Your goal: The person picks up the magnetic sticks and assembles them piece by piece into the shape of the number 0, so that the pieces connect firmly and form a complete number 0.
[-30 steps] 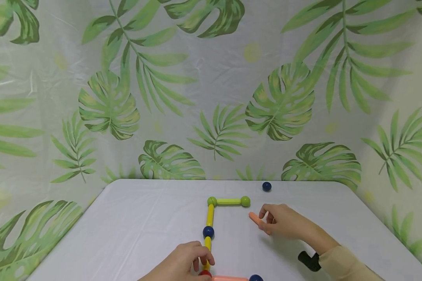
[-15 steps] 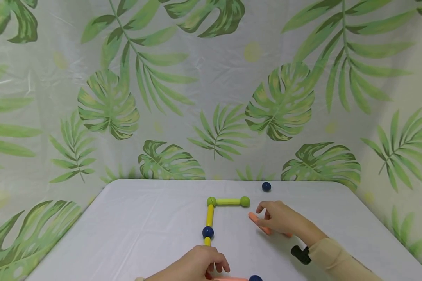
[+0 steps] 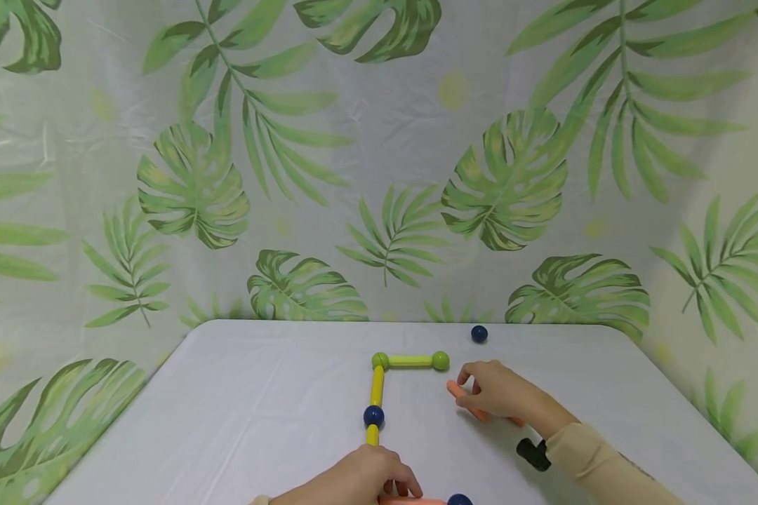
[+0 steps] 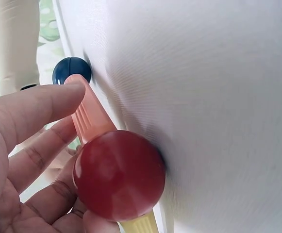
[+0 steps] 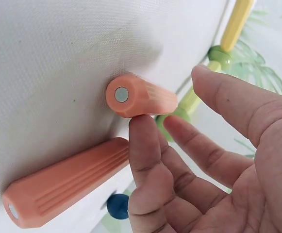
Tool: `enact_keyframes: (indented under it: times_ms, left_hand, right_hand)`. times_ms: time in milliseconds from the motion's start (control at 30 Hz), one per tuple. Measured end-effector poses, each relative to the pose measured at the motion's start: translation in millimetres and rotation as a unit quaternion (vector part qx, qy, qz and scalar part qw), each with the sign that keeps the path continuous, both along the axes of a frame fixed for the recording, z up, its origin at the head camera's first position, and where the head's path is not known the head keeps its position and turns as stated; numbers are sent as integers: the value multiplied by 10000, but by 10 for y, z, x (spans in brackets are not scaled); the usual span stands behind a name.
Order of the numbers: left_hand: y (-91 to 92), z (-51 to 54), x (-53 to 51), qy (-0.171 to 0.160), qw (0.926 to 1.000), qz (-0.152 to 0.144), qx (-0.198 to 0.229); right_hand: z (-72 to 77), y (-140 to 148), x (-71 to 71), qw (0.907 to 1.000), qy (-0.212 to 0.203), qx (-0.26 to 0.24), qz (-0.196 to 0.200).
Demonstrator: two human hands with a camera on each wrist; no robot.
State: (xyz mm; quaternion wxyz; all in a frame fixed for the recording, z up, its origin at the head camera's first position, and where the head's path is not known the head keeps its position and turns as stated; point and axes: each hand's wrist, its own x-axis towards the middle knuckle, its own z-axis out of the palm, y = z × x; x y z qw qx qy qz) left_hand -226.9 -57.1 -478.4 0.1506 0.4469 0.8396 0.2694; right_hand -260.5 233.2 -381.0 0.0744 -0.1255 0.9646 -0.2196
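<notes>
My left hand (image 3: 369,477) is at the near end of a chain of magnetic rods and balls. In the left wrist view, its thumb and fingers pinch a salmon-pink magnetic rod (image 4: 94,111) between a red ball (image 4: 119,174) and a dark blue ball (image 4: 70,70). My right hand (image 3: 502,389) hovers low over two loose orange magnetic rods, one nearer the chain (image 5: 148,97), the other beside it (image 5: 68,182). Its fingertips touch or nearly touch the first rod's edge; the thumb stands apart from it.
The chain continues away through yellow rods (image 3: 377,386) and a blue ball (image 3: 374,416), then turns right along a lime-green rod (image 3: 410,361) ending in a green ball (image 3: 441,360). A loose blue ball (image 3: 479,334) lies near the white table's (image 3: 259,393) far edge.
My left hand has slid right from the yellow rod and red ball onto the salmon-pink rod. My right hand has shifted slightly away from me, leaving more of the loose orange rods showing.
</notes>
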Motion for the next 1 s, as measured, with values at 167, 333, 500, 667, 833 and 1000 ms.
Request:
enact_keyframes:
  times_ms: [167, 333, 500, 667, 833, 1000]
  left_hand:
    - [20, -86, -40, 60, 9998, -101, 177]
    - [41, 196, 101, -234, 9997, 11, 21]
    - [49, 525, 282, -275, 9995, 162, -15]
    - [34, 428, 242, -24, 10000, 49, 4]
    - [-2, -6, 0, 203, 9995, -201, 156]
    - [8, 80, 50, 305, 9994, -118, 74]
  right_hand:
    - [-20, -16, -16, 10000, 69, 14, -17]
    - [-44, -42, -18, 9998, 83, -62, -139]
    - [-81, -85, -26, 9990, -144, -99, -418]
    - [-106, -117, 5, 9981, -214, -79, -564]
    - [-106, -120, 63, 9980, -155, -239, -560]
    - [-118, -108, 87, 9973, -269, -362, -579]
